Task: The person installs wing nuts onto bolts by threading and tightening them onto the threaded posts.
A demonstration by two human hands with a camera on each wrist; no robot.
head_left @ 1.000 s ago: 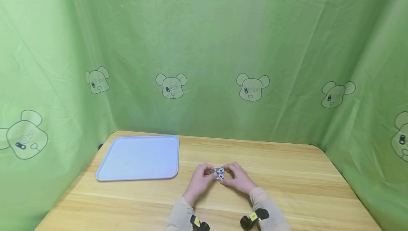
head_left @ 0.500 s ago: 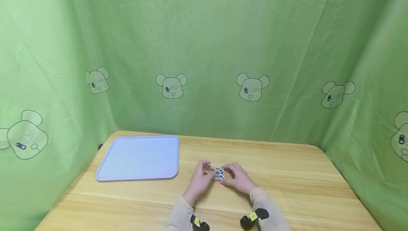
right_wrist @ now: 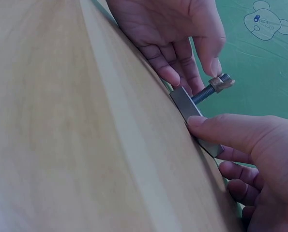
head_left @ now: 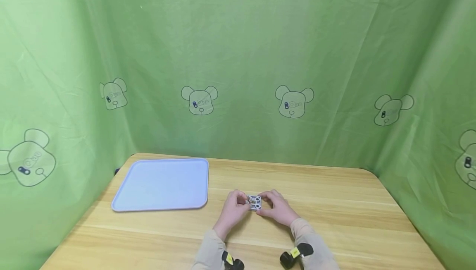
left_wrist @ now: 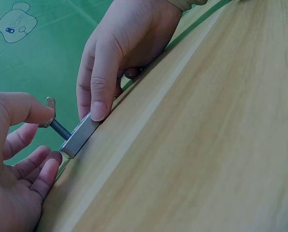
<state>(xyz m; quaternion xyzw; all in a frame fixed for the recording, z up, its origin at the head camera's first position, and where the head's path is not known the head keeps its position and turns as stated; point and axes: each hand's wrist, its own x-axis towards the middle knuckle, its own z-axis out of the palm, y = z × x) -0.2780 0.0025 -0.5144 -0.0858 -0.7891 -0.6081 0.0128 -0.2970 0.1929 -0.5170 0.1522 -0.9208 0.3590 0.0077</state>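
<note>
A small square metal plate (head_left: 256,203) with round holes lies on the table between both hands. From it a threaded bolt (left_wrist: 61,129) sticks up, with a wing nut (right_wrist: 220,83) near its top end. My left hand (head_left: 232,212) has its thumb at the wing nut, fingers curled round the far side of the bolt. Opposite, my right hand (head_left: 277,209) grips the plate by its edges, thumb on the near side, as the right wrist view shows. The plate's underside is hidden.
A pale blue tray (head_left: 163,185) lies at the back left of the wooden table (head_left: 334,220). Green curtains (head_left: 241,55) with bear-head prints surround the table at the back and sides. Each sleeve carries a black strapped-on camera.
My left fingers spread off the wing nut half a second ago and have closed in on it again. My right hand and the plate have stayed in place.
</note>
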